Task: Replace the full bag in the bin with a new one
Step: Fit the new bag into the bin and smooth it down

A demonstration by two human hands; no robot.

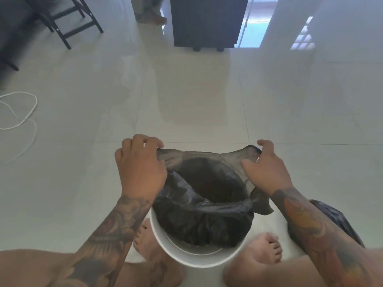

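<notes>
— While the white bin (196, 255) is standing on the pale floor tiles (186, 90) between two bare feet, what are the hands doing?

— The left hand (141, 164) is curling its fingers round the far left edge of the black bag (207, 212), pinching the thin film. The right hand (267, 168) is gripping the far right corner of the same edge, thumb pressing in from the near side.

— And the bag itself?

— It is stretching taut between the two hands, its mouth opening below and between them. The rest of it is sagging down into the bin, bunching against the near wall, under both wrists.

— Anything else close by?

— Another dark bag (331, 222) is lying on the floor under the right forearm, just beside the bin. Well away to the left of the left hand, a white cord (22, 112) is looping across the tiles. Far ahead of the hands, a dark cabinet (207, 21) and a black chair (68, 21) are standing.
</notes>
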